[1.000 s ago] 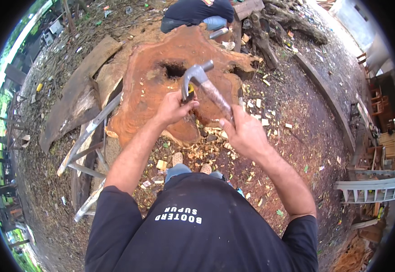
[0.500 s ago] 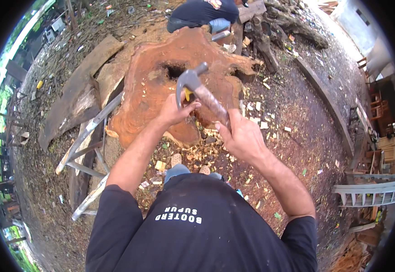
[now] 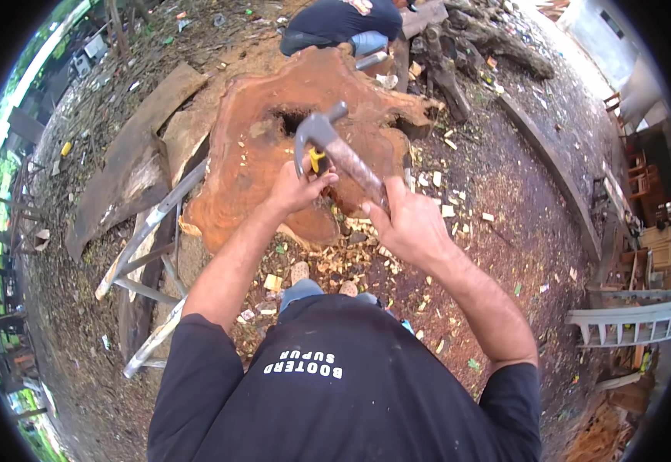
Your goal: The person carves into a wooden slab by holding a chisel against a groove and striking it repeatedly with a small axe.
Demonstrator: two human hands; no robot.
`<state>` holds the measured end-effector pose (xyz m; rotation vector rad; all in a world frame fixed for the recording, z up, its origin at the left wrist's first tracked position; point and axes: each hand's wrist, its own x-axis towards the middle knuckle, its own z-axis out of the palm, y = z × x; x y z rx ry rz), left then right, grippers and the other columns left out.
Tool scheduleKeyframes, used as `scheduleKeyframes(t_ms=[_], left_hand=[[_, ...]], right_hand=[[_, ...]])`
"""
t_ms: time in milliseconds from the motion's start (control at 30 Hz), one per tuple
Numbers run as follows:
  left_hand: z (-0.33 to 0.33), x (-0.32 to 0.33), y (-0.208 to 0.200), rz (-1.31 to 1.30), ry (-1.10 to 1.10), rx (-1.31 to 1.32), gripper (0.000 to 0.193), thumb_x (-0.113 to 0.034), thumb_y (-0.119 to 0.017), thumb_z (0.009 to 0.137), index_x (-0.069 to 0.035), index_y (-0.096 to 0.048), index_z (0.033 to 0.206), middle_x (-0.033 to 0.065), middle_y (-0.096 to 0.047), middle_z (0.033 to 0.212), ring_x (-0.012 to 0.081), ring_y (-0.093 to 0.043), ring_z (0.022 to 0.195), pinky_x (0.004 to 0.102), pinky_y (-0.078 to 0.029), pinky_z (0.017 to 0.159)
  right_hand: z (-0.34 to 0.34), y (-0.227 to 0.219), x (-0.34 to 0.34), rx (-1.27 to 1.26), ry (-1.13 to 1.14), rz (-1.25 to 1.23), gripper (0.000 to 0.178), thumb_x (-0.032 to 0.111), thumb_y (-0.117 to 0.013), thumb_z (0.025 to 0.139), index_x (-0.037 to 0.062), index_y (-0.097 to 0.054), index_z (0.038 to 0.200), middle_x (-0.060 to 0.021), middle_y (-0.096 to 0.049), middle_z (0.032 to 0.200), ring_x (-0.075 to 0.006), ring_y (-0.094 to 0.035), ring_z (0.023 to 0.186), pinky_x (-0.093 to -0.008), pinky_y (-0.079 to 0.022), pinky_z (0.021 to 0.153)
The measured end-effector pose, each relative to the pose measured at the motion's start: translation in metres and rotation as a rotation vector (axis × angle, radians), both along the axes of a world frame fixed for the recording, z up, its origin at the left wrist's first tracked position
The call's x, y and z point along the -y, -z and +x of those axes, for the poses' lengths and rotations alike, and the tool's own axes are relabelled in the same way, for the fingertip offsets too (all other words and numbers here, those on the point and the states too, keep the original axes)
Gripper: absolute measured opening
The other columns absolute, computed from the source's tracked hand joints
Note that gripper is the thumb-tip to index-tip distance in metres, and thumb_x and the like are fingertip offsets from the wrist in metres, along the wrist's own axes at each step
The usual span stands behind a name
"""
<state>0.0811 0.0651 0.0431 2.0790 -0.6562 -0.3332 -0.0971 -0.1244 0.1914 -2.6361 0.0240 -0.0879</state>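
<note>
My right hand (image 3: 414, 225) is closed round the brown handle of a claw hammer (image 3: 353, 168), whose dark metal head is raised up and to the left. Just below that head, my left hand (image 3: 297, 189) grips a tool with a yellow handle (image 3: 316, 159); it looks like a chisel, but most of it is hidden by the fingers and hammer. Both hands are over the near part of a broad reddish-brown wood slab (image 3: 255, 181). The slab has an irregular outline, a dark hole toward its middle and a rough notch along its near right edge.
Another person (image 3: 343, 27) bends down at the slab's far edge. Metal trestle legs (image 3: 151, 223) and curved bark slabs (image 3: 124, 165) lie to the left. A long plank (image 3: 555, 173) is on the right. Pale wood chips (image 3: 351, 258) cover the ground near my feet.
The hammer head has shifted slightly left and down, still above the left hand. Both grips are the same, and the rest of the scene is nearly unchanged.
</note>
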Motion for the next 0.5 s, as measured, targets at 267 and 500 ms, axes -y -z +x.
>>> scheduleKeyframes(t_ms=[267,500], left_hand=[[-0.014,0.001,-0.023,-0.149,0.024,0.103,0.033,-0.033,-0.08,0.086,-0.009,-0.071,0.107,0.0096,-0.075,0.092,0.0223,-0.073,0.085,0.0375,-0.056,0.076],[-0.008,0.0,-0.013,-0.042,-0.004,0.034,0.035,-0.038,-0.077,0.088,-0.01,-0.07,0.108,0.0092,-0.075,0.094,0.0223,-0.073,0.087,0.0374,-0.056,0.079]], right_hand=[[-0.019,-0.04,-0.013,0.451,0.047,0.382,0.035,0.028,-0.062,0.096,-0.0038,-0.048,0.103,-0.0213,-0.061,0.071,-0.0406,-0.063,0.059,-0.051,-0.05,0.057],[0.002,-0.006,-0.006,0.031,0.005,0.031,0.033,0.027,-0.063,0.096,-0.003,-0.049,0.102,-0.0231,-0.064,0.071,-0.0422,-0.066,0.064,-0.0506,-0.051,0.059]])
